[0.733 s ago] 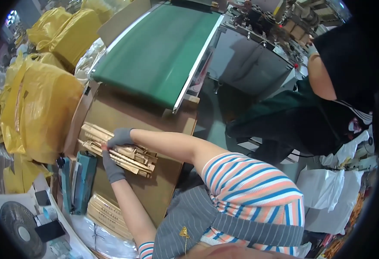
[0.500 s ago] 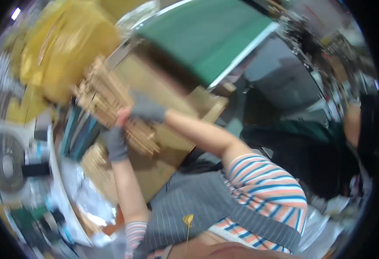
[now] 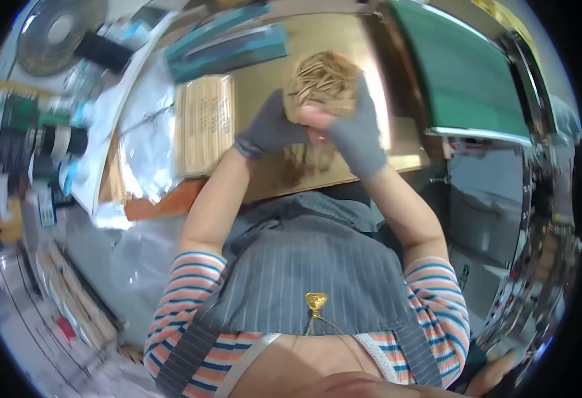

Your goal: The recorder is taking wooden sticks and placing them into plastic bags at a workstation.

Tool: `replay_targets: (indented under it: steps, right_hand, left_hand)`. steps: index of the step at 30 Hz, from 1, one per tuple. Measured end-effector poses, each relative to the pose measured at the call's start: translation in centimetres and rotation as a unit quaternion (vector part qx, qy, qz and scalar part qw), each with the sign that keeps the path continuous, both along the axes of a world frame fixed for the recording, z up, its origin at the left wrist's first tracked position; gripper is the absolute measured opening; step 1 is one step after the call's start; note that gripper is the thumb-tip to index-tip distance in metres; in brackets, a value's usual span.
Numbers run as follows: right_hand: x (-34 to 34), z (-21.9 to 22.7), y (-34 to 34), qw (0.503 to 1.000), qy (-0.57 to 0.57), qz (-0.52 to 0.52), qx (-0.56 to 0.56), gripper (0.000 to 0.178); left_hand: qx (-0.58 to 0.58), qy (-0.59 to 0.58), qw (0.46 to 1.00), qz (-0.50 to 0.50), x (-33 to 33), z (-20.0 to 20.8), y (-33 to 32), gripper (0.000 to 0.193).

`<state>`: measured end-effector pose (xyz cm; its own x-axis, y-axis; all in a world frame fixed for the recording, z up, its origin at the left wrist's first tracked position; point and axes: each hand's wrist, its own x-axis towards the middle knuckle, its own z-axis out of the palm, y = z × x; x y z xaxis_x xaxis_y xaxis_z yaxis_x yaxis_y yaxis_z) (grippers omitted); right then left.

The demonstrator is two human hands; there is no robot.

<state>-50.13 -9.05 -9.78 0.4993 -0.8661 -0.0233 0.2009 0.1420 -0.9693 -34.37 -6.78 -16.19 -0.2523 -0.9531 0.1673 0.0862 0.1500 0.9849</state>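
Both my hands wear grey fingerless gloves and close around a thick bundle of thin tan wooden sticks (image 3: 324, 83), held upright over a brown work surface (image 3: 261, 73). My left hand (image 3: 274, 127) wraps the bundle's left side, while my right hand (image 3: 354, 136) wraps its right, with bare fingertips meeting at the near side. The stick ends face up, unevenly packed. To the left of my left hand lies a flat, shiny pack of similar sticks (image 3: 206, 126). Motion blur softens the fingers and the bundle's lower end.
Teal long boxes (image 3: 231, 52) lie at the far left of the surface. A green belt (image 3: 460, 69) with a metal edge runs on the right. Clear plastic (image 3: 146, 126) covers the left side, beside an orange-brown piece (image 3: 165, 203). A fan (image 3: 57, 32) stands far left.
My view has swung round, so the surface now lies straight ahead. The bundle, seen slanted across before, is now end-up between both my hands, in front of my apron.
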Motion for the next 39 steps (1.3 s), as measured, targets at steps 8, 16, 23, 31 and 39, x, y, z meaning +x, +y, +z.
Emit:
replay_targets:
  steps: [8, 16, 23, 31, 39]
  right_hand:
    - [1.9, -4.5, -1.9, 0.941, 0.037, 0.33, 0.058, 0.04]
    - [4.3, -6.4, 0.9, 0.939, -0.049, 0.321, 0.117, 0.018]
    - [3.5, -5.9, 0.7, 0.938, -0.017, 0.322, 0.125, 0.052]
    - [6.2, -7.1, 0.3, 0.958, -0.007, 0.286, -0.029, 0.024]
    - [-0.7, -5.4, 0.4, 0.947, -0.165, 0.242, 0.13, 0.029]
  left_hand:
    - [0.224, 0.504, 0.832, -0.062, -4.2, -3.6, 8.4, 0.06]
    - [-0.086, -0.539, 0.68, 0.49, 17.7, -9.2, 18.8, 0.025]
    - [0.039, -0.207, 0.842, 0.497, 18.8, -4.5, 20.8, 0.028]
    - [-0.018, -0.091, 0.908, 0.408, 1.1, -0.8, 10.1, 0.032]
    - [0.04, 0.078, 0.932, 0.352, 5.0, 0.9, 2.4, 0.032]
